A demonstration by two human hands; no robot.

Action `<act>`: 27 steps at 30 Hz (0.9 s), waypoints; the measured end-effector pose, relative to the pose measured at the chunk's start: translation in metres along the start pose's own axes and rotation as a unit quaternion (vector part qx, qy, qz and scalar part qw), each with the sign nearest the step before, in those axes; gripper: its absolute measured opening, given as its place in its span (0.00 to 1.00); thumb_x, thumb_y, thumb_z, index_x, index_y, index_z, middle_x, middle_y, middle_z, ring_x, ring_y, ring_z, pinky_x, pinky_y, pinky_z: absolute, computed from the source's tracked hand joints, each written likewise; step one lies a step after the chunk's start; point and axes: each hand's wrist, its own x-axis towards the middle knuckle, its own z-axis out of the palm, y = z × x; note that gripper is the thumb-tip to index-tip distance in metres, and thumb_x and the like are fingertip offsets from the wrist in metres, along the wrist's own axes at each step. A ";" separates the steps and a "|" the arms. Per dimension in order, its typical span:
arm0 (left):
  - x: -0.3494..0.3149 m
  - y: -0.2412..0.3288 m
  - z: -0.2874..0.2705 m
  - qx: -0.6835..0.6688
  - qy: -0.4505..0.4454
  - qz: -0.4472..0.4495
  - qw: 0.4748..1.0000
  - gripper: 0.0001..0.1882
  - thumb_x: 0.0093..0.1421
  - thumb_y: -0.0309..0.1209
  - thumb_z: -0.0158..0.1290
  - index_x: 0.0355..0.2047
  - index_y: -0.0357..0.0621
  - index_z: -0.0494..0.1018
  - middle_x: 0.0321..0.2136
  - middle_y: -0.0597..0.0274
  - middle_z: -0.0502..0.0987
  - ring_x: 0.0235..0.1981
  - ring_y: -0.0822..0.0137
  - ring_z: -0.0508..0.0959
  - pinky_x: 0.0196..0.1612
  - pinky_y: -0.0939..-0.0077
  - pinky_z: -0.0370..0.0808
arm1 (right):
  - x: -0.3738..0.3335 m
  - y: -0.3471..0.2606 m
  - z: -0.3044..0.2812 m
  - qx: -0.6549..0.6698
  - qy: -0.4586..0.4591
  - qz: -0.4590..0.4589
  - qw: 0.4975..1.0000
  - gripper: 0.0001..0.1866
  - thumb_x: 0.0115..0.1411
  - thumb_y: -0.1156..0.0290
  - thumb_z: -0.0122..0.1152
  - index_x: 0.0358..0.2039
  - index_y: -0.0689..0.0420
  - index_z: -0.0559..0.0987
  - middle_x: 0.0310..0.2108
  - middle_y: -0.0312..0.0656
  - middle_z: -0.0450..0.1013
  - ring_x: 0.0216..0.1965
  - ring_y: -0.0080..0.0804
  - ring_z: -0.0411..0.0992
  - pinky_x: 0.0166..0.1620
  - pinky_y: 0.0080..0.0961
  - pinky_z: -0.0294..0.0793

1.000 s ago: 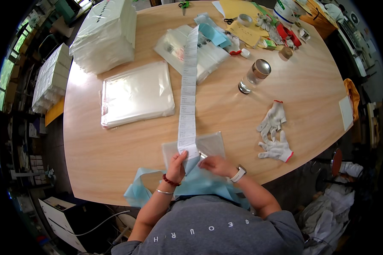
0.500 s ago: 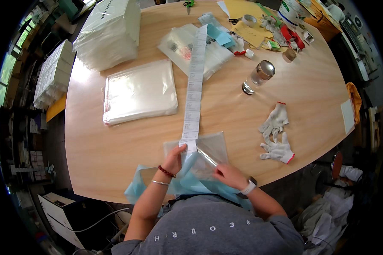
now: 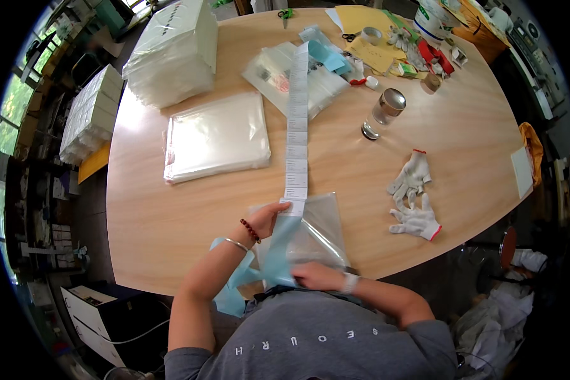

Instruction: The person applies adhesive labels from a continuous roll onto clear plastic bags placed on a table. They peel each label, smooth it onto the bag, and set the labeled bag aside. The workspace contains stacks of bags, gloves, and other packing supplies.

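A long strip of white printed labels (image 3: 296, 155) runs from the far side of the table toward me. Its bare blue backing (image 3: 278, 250) hangs down past the front edge in loose folds. My left hand (image 3: 269, 218) is closed on the strip, its thumb on the nearest label. Lower and to the right, my right hand (image 3: 318, 277) has its fingers curled against the blue backing, slightly blurred; it appears to grip it. A clear plastic bag (image 3: 323, 231) lies flat under the strip, between my hands and partly hidden by them.
A stack of clear bags (image 3: 218, 136) lies left of the strip, with a tall wrapped stack (image 3: 174, 57) behind it. To the right are white gloves (image 3: 415, 221) and a lidded glass jar (image 3: 385, 114). Green-handled scissors (image 3: 285, 14) and yellow envelopes (image 3: 370, 54) lie farther back.
My right hand has moved down and left from the bag to the blue backing. My left hand has shifted slightly up and right with the strip. The blue folds have moved rightward.
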 end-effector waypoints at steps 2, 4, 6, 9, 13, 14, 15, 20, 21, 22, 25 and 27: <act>-0.008 0.011 0.009 0.028 0.004 -0.043 0.999 0.19 0.56 0.38 0.45 0.45 0.41 0.63 0.37 0.60 0.72 0.35 0.67 0.74 0.36 0.72 0.73 | 0.047 -0.002 0.022 0.022 -0.033 -0.054 0.998 0.08 0.46 0.77 0.46 0.29 0.63 0.69 0.28 0.52 0.69 0.32 0.44 0.68 0.34 0.35 0.65; -0.010 0.015 0.008 0.057 -0.002 -0.042 0.998 0.18 0.56 0.37 0.45 0.44 0.41 0.64 0.37 0.61 0.72 0.35 0.68 0.74 0.37 0.74 0.72 | 0.081 -0.023 0.034 0.008 -0.272 0.023 0.962 0.18 0.46 0.79 0.46 0.41 0.62 0.68 0.43 0.53 0.65 0.43 0.45 0.64 0.47 0.32 0.61; -0.001 0.009 0.005 0.097 -0.032 -0.009 0.995 0.17 0.57 0.36 0.45 0.43 0.41 0.65 0.36 0.62 0.73 0.35 0.69 0.74 0.38 0.76 0.72 | 0.080 0.007 0.070 0.044 -0.007 -0.191 0.981 0.15 0.48 0.78 0.45 0.38 0.61 0.71 0.39 0.53 0.68 0.40 0.44 0.67 0.46 0.34 0.63; -0.015 -0.002 0.007 0.068 0.017 0.009 0.997 0.16 0.57 0.36 0.45 0.42 0.41 0.66 0.36 0.63 0.73 0.35 0.70 0.74 0.38 0.76 0.72 | 0.044 -0.022 0.012 -0.161 -0.086 0.027 0.983 0.11 0.48 0.78 0.42 0.30 0.62 0.74 0.27 0.47 0.73 0.32 0.41 0.71 0.38 0.33 0.68; -0.023 -0.024 0.018 0.080 0.090 0.088 0.989 0.14 0.57 0.35 0.46 0.41 0.40 0.68 0.36 0.63 0.73 0.35 0.71 0.74 0.39 0.76 0.70 | -0.020 0.010 -0.066 0.193 0.050 0.158 0.967 0.06 0.49 0.72 0.50 0.24 0.62 0.71 0.22 0.46 0.71 0.25 0.40 0.70 0.28 0.27 0.68; -0.019 -0.032 0.014 0.084 0.098 0.105 0.986 0.14 0.57 0.35 0.47 0.39 0.40 0.69 0.35 0.63 0.73 0.35 0.72 0.73 0.39 0.77 0.70 | -0.016 0.010 -0.072 0.173 0.175 0.130 0.961 0.06 0.49 0.72 0.52 0.25 0.61 0.70 0.21 0.46 0.70 0.24 0.40 0.69 0.27 0.26 0.68; -0.018 -0.041 0.013 0.096 0.096 0.126 0.983 0.14 0.56 0.35 0.47 0.39 0.40 0.70 0.34 0.64 0.73 0.34 0.73 0.73 0.38 0.78 0.69 | -0.006 0.004 -0.075 0.151 0.296 0.101 0.938 0.07 0.49 0.71 0.54 0.25 0.61 0.69 0.21 0.46 0.69 0.23 0.40 0.69 0.26 0.26 0.67; -0.019 -0.054 0.030 0.112 0.112 0.211 0.965 0.12 0.56 0.35 0.48 0.36 0.40 0.72 0.31 0.68 0.74 0.33 0.77 0.70 0.38 0.83 0.66 | 0.020 -0.008 -0.067 -0.037 0.359 0.117 0.925 0.11 0.47 0.73 0.58 0.28 0.59 0.65 0.22 0.45 0.69 0.23 0.40 0.69 0.25 0.27 0.67; -0.020 -0.056 0.029 0.103 0.109 0.226 0.963 0.12 0.56 0.35 0.48 0.36 0.40 0.72 0.31 0.68 0.74 0.33 0.77 0.70 0.38 0.82 0.66 | 0.019 -0.008 -0.064 -0.026 0.367 0.085 0.926 0.11 0.47 0.73 0.58 0.29 0.59 0.66 0.22 0.44 0.69 0.22 0.40 0.68 0.25 0.29 0.66; -0.020 -0.056 0.023 0.073 0.107 0.179 0.975 0.13 0.55 0.35 0.49 0.36 0.41 0.72 0.32 0.68 0.74 0.33 0.78 0.70 0.37 0.82 0.65 | 0.018 -0.007 -0.062 -0.016 0.374 0.054 0.926 0.11 0.47 0.73 0.57 0.31 0.58 0.67 0.21 0.44 0.69 0.22 0.41 0.68 0.25 0.30 0.65; -0.022 -0.048 0.027 0.095 0.151 0.132 0.975 0.14 0.54 0.37 0.50 0.35 0.40 0.73 0.31 0.67 0.74 0.32 0.78 0.70 0.36 0.83 0.65 | 0.011 -0.010 -0.060 -0.038 0.355 0.041 0.933 0.11 0.47 0.74 0.57 0.34 0.57 0.71 0.21 0.43 0.70 0.22 0.38 0.67 0.27 0.31 0.64; -0.025 -0.047 0.038 0.095 0.150 0.162 0.971 0.14 0.54 0.38 0.51 0.31 0.37 0.73 0.28 0.67 0.74 0.30 0.78 0.70 0.34 0.84 0.65 | 0.006 -0.008 -0.062 -0.114 0.338 0.025 0.934 0.12 0.47 0.74 0.57 0.35 0.56 0.73 0.22 0.41 0.70 0.24 0.35 0.67 0.30 0.30 0.64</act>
